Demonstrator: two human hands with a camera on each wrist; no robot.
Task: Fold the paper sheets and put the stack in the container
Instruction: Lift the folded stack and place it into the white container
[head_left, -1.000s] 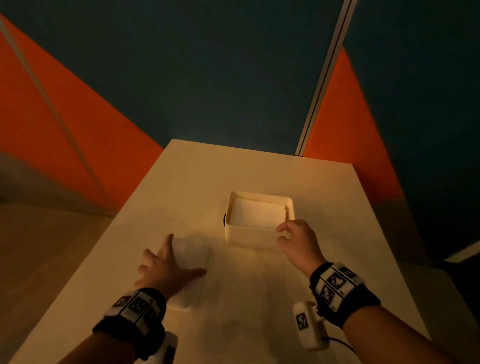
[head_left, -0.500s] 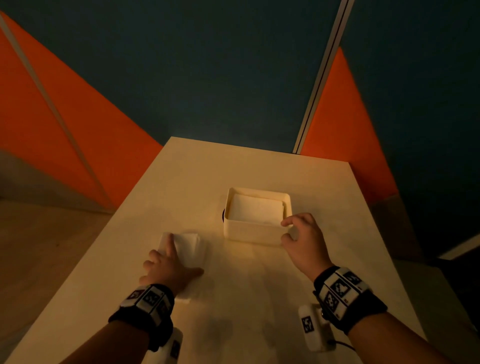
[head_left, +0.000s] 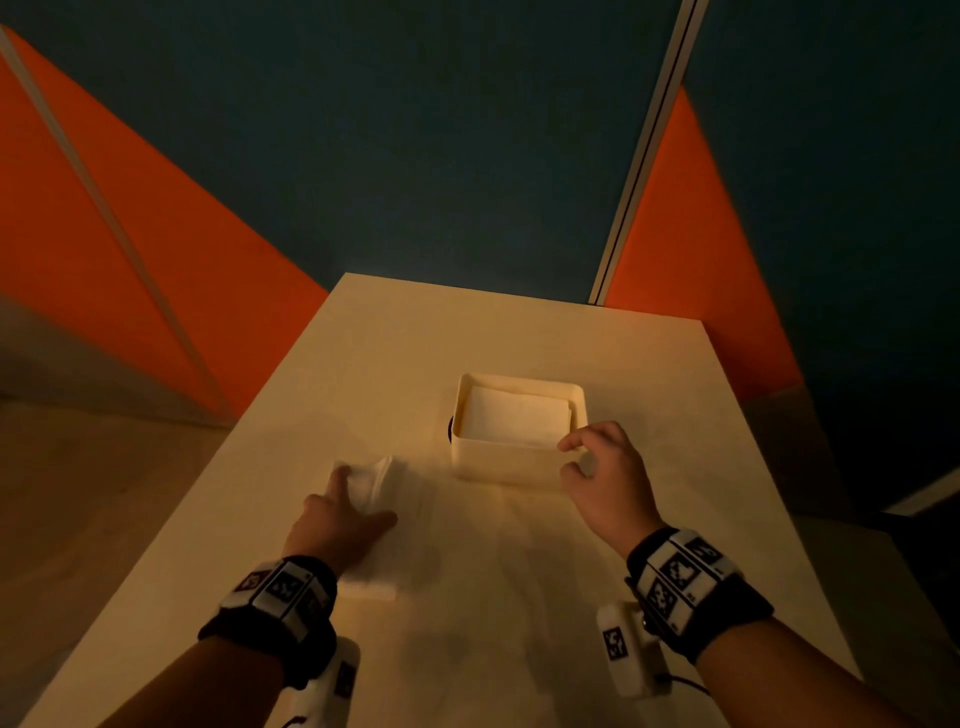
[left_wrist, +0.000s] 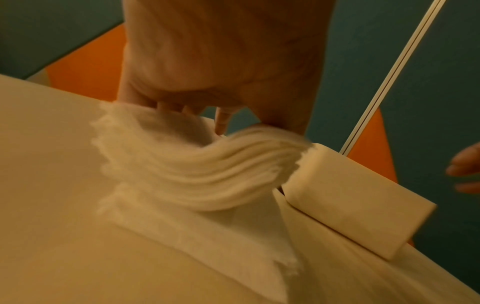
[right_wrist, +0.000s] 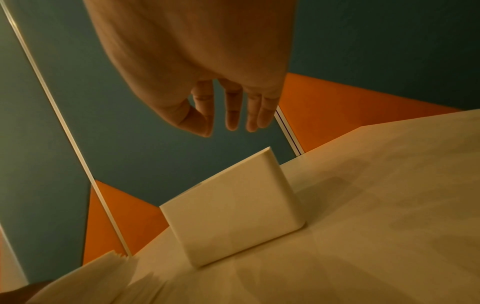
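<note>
A stack of white paper sheets (head_left: 371, 584) lies on the table left of the white container (head_left: 498, 462). My left hand (head_left: 358, 501) is on the stack. In the left wrist view my left hand (left_wrist: 223, 123) grips the sheets (left_wrist: 194, 170) between fingers and thumb, and their right edge curls upward. The container holds folded white paper (head_left: 514, 418). My right hand (head_left: 569, 457) hovers at the container's near right corner. Its fingers hang loosely curled and hold nothing, as the right wrist view shows of my right hand (right_wrist: 218, 129) above the container (right_wrist: 233, 209).
The pale table (head_left: 519, 597) ends against a dark teal wall with orange panels. Its left edge runs close to my left arm. A small dark object (head_left: 450, 425) peeks out behind the container's left side. Bare tabletop lies between my hands and beyond the container.
My left hand went from lying flat and splayed on the sheets to gripping them, and their right edge has lifted. My right hand has stayed by the container's corner.
</note>
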